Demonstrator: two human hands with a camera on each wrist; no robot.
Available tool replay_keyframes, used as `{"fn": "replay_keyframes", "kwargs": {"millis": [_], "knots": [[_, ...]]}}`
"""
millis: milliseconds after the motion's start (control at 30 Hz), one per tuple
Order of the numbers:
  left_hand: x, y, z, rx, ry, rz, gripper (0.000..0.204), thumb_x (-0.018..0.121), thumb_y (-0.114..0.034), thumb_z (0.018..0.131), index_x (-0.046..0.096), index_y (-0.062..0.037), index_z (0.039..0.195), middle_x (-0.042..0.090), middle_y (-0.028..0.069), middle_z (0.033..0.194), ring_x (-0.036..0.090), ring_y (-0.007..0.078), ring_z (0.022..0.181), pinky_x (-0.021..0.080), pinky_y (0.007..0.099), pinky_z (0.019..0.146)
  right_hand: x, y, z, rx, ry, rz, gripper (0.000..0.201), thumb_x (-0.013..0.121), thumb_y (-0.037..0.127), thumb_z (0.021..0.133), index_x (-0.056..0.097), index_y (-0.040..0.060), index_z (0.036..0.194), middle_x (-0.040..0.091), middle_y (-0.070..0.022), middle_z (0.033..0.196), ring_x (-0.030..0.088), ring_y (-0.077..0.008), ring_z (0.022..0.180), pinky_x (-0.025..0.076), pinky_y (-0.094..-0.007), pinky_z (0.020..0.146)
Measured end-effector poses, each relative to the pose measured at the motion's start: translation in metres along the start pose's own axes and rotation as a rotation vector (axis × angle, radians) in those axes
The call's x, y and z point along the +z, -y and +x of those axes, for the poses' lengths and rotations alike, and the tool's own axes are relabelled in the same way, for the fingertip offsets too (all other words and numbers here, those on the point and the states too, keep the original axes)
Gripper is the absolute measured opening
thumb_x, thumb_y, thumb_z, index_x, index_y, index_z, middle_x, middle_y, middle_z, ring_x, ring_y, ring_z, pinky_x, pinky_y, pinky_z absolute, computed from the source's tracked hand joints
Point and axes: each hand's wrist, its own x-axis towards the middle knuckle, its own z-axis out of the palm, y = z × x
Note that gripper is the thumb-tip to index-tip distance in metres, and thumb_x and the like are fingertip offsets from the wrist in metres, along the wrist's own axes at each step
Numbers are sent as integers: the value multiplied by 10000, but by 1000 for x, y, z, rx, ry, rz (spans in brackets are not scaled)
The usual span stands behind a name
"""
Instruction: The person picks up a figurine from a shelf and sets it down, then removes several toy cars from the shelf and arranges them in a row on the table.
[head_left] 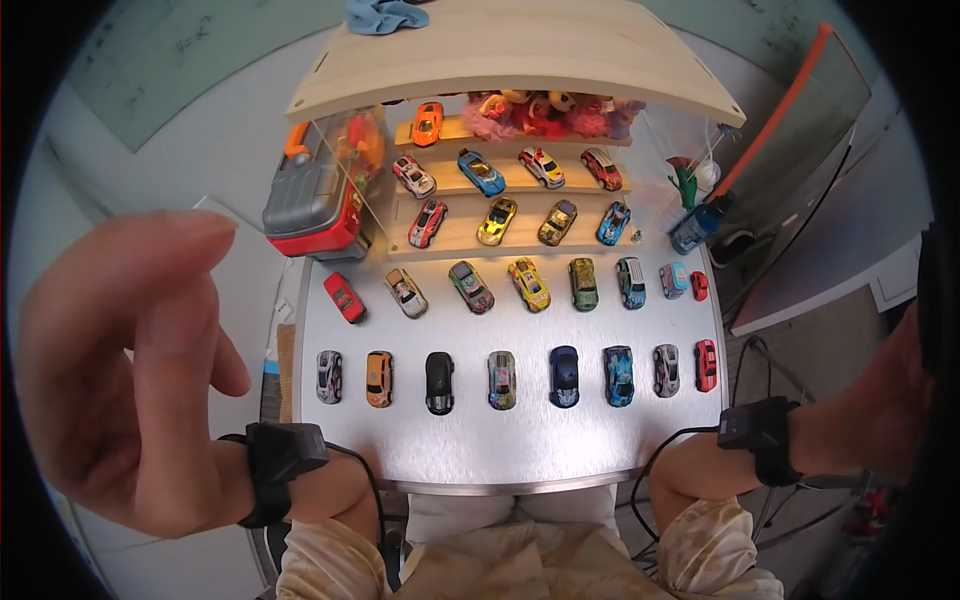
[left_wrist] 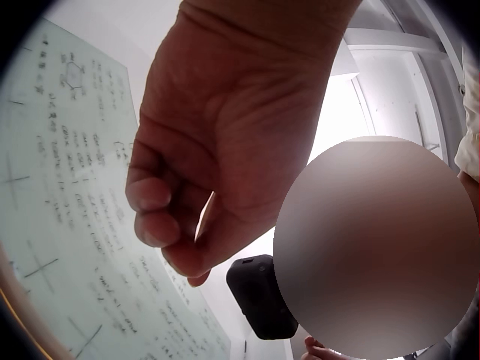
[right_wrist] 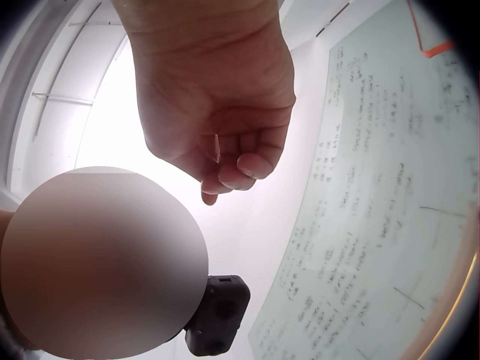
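Raised close to the head camera, my left hand [head_left: 140, 370] fills the left side of that view, its fingers loosely bent and nothing in them. The left wrist view has the same hand [left_wrist: 225, 135] from the palm side, thumb near the fingertips. My right hand [head_left: 890, 395] is up at the right edge, partly lost in the dark border. In the right wrist view this hand [right_wrist: 225, 97] hangs with relaxed, curled fingers, also without anything held. Between and beyond both hands, toy cars stand in rows on a silver table [head_left: 460, 445], such as a black car [head_left: 440, 383] and a dark blue car [head_left: 565, 377].
A wooden stepped shelf [head_left: 520, 180] bears more toy cars, with an orange car [head_left: 428, 123] highest. Plush toys [head_left: 550, 115] sit behind it, under a wooden top [head_left: 510, 50]. At left stands a grey and red toolbox [head_left: 315, 210]; at right, a blue bottle [head_left: 700, 225].
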Motion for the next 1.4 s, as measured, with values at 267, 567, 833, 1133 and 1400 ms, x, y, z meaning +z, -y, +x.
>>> {"fn": "replay_keyframes", "kwargs": {"millis": [267,567,833,1133,1400], "knots": [[2,8,-7,-26,-29,-70,246,532,-13,1010,676,38,1202,581,58,704,466,63,512,303,216,514,-6,-5,0,-10,48,47,345,407,178,1124,462,104,1457,547,-62,769,464,-172,610,422,-280,521],[7,6,-5,-6,-31,-99,231,579,8,986,670,56,1192,629,111,821,508,75,520,367,212,503,-2,-10,-1,-35,-7,74,351,389,186,1129,465,113,1464,559,-60,774,477,-164,610,425,-270,519],[10,6,-3,3,-28,-132,228,620,28,964,665,72,1184,671,158,925,545,85,527,424,208,493,69,-14,14,-69,-758,88,369,388,195,1132,452,128,1489,590,-63,789,525,-175,639,454,-266,538],[18,8,15,152,28,-385,237,667,50,940,659,91,1174,719,211,1041,587,97,534,488,204,482,-9,-13,1,-36,56,195,370,386,215,1133,458,139,1488,588,-79,769,527,-182,635,485,-293,547],[23,-1,-24,-307,-178,23,312,474,-113,1068,625,62,1278,453,10,710,403,60,601,367,218,670,-13,-15,10,-25,119,268,363,449,186,1093,415,119,1449,614,-109,736,512,-202,544,478,-326,506]]}}
